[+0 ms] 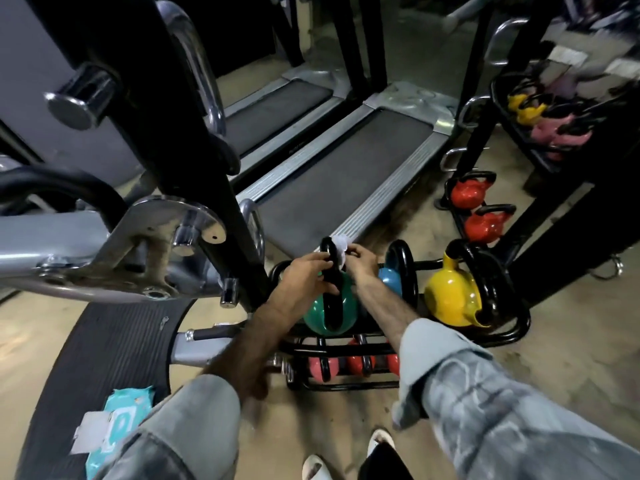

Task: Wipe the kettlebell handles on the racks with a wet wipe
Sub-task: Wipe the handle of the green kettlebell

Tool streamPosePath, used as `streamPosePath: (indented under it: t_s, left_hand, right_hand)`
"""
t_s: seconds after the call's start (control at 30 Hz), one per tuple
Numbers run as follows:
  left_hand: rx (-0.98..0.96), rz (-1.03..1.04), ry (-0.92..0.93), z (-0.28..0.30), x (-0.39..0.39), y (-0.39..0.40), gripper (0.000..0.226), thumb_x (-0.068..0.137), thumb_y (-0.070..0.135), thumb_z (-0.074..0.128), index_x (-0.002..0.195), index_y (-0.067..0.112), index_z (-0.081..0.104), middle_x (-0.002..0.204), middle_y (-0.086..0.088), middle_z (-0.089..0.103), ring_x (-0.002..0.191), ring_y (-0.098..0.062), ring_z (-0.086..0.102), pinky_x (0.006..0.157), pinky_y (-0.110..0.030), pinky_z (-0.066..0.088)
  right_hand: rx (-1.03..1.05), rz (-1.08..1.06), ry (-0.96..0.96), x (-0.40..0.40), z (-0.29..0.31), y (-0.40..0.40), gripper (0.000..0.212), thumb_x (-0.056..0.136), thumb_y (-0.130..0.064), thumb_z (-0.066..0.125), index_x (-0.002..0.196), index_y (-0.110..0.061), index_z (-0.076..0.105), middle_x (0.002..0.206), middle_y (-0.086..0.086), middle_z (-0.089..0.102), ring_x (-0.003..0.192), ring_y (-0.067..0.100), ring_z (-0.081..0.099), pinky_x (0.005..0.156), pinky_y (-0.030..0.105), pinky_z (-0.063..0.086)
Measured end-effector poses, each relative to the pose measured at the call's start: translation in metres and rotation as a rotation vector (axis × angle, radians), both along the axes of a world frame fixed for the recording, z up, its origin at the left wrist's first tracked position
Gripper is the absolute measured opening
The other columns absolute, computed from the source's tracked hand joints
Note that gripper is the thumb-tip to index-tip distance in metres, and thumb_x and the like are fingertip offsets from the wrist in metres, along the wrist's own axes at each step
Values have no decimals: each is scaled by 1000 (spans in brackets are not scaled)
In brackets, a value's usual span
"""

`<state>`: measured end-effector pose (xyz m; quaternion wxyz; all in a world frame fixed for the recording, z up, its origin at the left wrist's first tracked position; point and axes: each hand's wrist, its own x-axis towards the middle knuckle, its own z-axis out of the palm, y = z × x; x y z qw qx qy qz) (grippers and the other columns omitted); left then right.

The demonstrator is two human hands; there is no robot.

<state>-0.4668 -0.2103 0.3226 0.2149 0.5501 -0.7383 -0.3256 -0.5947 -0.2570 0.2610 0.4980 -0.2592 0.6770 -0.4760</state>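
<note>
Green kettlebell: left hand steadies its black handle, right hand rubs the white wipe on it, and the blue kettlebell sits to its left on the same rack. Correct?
Not quite. The head view shows the blue kettlebell to the right of the green kettlebell, between it and the yellow kettlebell. The rest holds: the left hand grips the black handle, and the right hand presses the white wipe against it.

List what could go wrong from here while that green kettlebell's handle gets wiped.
1. The green kettlebell sits high on the rack; the left hand gripping its handle could tip it.
2. The right hand pinches the wipe near the handle top, so the lower handle may get missed.
3. The wipe pack lies open; wipes may dry.
</note>
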Motion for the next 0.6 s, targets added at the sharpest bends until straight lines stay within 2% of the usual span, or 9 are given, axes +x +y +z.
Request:
streamPosePath:
  t_s: [0.07,0.13,0.2,0.3,0.37,0.43,0.5,0.57,0.6]
  left_hand:
    - [58,-71,47,0,1,-4,26,92,9,52,117,4,57,96,-1,61,68,-1,67,64,-22,58]
    - [101,-55,32,7,-1,-7,14,91,6,50,97,14,59,87,1,60,61,-1,65,58,-22,56]
    - [72,-41,-64,10,-4,-15,15,85,2,56,85,17,59,84,2,58,65,-8,63,63,-26,56]
    - [110,-18,-113,14,-6,-23,26,58,-7,76,75,10,66,80,9,53,72,-18,61,64,-33,57]
    - [33,-22,-182,13,-5,-27,16,67,4,69,71,19,64,73,8,54,72,-23,58,60,-35,54]
    - [1,-79,-244,12,-8,-32,15,77,14,61,81,28,61,85,0,56,79,-31,58,68,-42,55]
    - [60,-124,-253,11,-9,-33,41,67,13,77,104,24,63,108,-5,55,94,-30,61,82,-43,54]
    - [76,-147,-325,10,-12,-35,69,55,10,85,119,11,62,125,-5,55,107,-22,59,91,-37,51]
    - [76,-165,-337,7,-12,-36,74,53,9,86,122,9,61,132,-5,54,113,-21,58,94,-36,50]
  right_hand:
    - [32,-33,-149,6,3,-1,15,84,-6,71,98,-11,73,83,5,67,61,12,59,47,14,49]
    - [48,-46,-327,8,1,5,22,86,6,62,103,-6,69,82,11,63,57,15,57,45,19,50]
    - [70,-26,-365,4,-4,12,20,86,7,61,102,-2,68,83,15,66,62,20,61,53,26,55]
    - [64,-44,-368,0,-4,9,13,82,0,69,94,-7,71,92,19,71,76,27,66,78,44,60]
    - [50,-79,-426,0,0,-1,15,73,-1,74,86,-8,71,91,19,69,80,29,65,84,48,57]
    - [58,-120,-490,2,-2,-12,28,66,-6,82,92,-2,72,97,20,70,81,30,66,82,45,58]
    - [73,-146,-532,4,-9,-16,36,67,-18,88,95,-1,74,101,20,72,80,30,69,79,44,59]
    - [88,-139,-567,5,-4,-10,12,81,-9,78,84,0,71,86,19,70,64,24,67,63,34,60]
    - [101,-109,-542,4,-3,-5,5,86,-1,70,81,-2,69,78,17,67,57,21,64,55,29,58]
